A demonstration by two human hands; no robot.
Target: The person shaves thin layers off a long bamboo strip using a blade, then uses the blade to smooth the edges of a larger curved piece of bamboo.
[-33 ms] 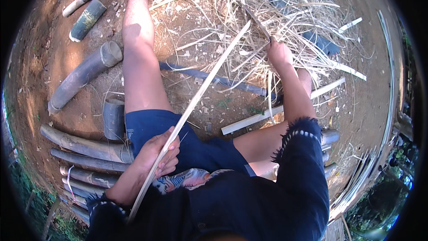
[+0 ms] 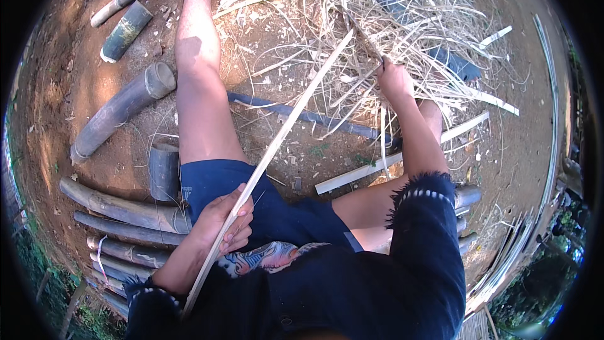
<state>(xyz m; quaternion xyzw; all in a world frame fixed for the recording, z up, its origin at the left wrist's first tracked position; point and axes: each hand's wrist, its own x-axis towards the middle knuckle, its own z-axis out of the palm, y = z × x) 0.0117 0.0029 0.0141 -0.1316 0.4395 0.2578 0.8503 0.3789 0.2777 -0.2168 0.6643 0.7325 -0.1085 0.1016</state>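
Note:
A long pale bamboo strip point(image 2: 290, 119) slants from beside my left forearm up towards the far middle. My left hand point(image 2: 225, 219) is closed around its lower part, above my shorts. Near the strip's far end, my right hand point(image 2: 396, 80) grips the handle of a long knife point(image 2: 365, 36). The dark blade points away and to the left, close to the strip's tip; whether the two touch I cannot tell. Beneath the blade lies a tangled heap of thin bamboo shavings point(image 2: 415, 41).
Thick bamboo sections point(image 2: 123, 110) lie on the ground to the left, with several more poles point(image 2: 119, 204) stacked nearer. A dark pole point(image 2: 302, 113) crosses between my legs. A flat pale slat point(image 2: 402, 154) lies beside my right leg. Long strips point(image 2: 503, 255) are bundled at far right.
The whole view has shifted down very slightly. Both hands keep their holds on the strip and the knife, in nearly the same places.

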